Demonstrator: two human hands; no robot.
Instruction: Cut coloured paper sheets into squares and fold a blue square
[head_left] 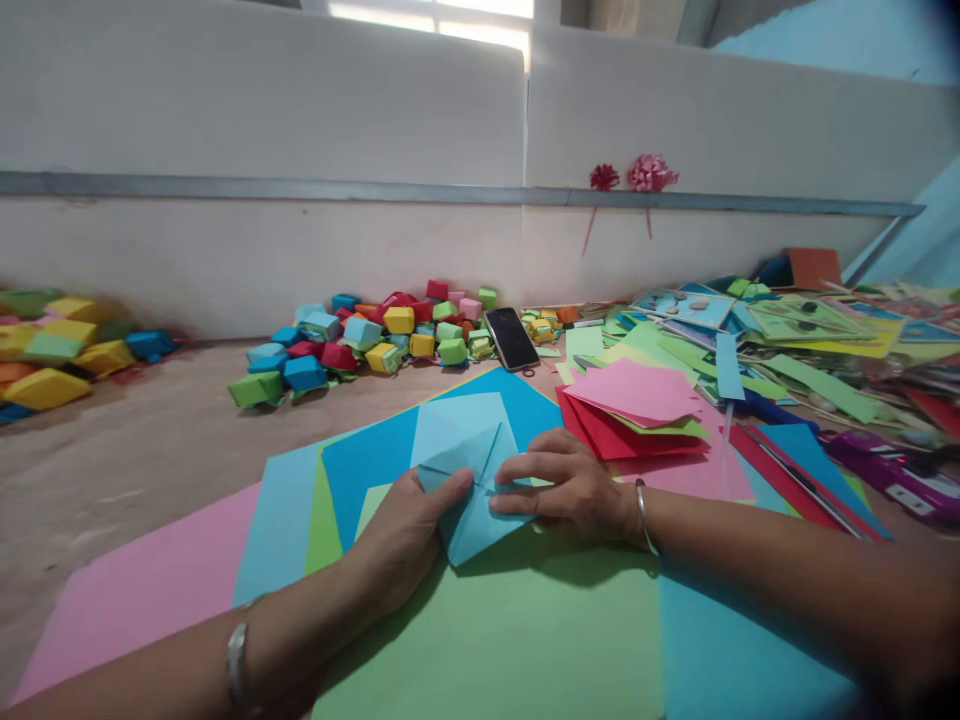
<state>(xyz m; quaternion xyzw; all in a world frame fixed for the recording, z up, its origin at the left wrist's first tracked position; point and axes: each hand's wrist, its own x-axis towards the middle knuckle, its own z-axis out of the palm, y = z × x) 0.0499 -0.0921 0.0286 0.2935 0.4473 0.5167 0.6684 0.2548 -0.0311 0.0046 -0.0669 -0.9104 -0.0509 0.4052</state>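
A folded light blue paper (469,530) with creases meeting near its middle is held above a spread of coloured sheets. My left hand (405,530) grips its left side, thumb on top and the other fingers hidden beneath. On the right side, my right hand (559,480) has its fingers bent over the paper's flap and edge. Under the work lie a green sheet (510,630), a darker blue sheet (360,480) and another light blue sheet (442,415). Folded pink paper (637,392) rests on red paper (592,425) beyond my right hand.
Small folded paper blocks (364,335) are heaped at the back, beside a phone (511,338). More blocks (56,345) sit at far left. Scissors (806,480), a purple tool (896,475) and paper scraps (817,385) crowd the right. A white panel (262,260) stands behind.
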